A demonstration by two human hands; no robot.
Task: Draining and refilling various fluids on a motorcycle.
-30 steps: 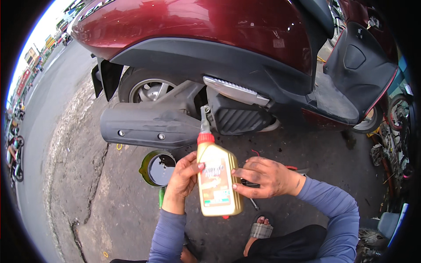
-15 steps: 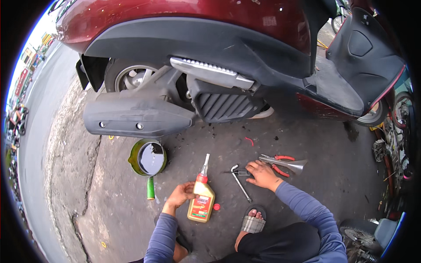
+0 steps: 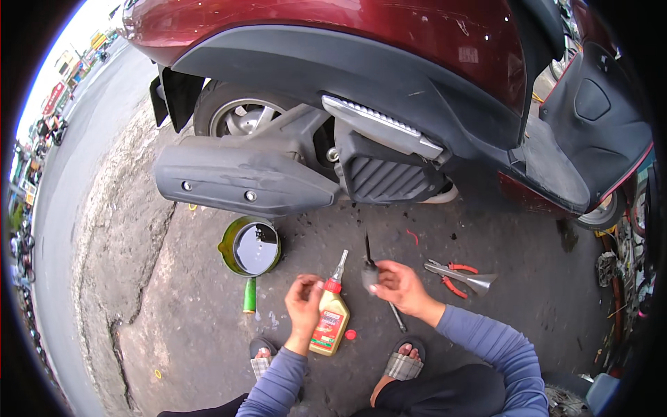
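Hovering by a gold bottle [image 3: 331, 323], the left hand [image 3: 303, 299] has bent fingers and seemingly holds nothing; whether it touches the bottle, I cannot tell. The right hand [image 3: 403, 286] grasps a dark screwdriver-like tool [image 3: 369, 272], shaft upward. The bottle apparently stands on the ground [image 3: 542, 306] beside a loose red cap [image 3: 350, 335]; a careless wrist could topple it and spill its contents. Farther out, bumping the green handle [image 3: 249, 297] could slop dark liquid [image 3: 257, 249] from the pan [image 3: 228, 256], below the scooter's exhaust [image 3: 243, 174].
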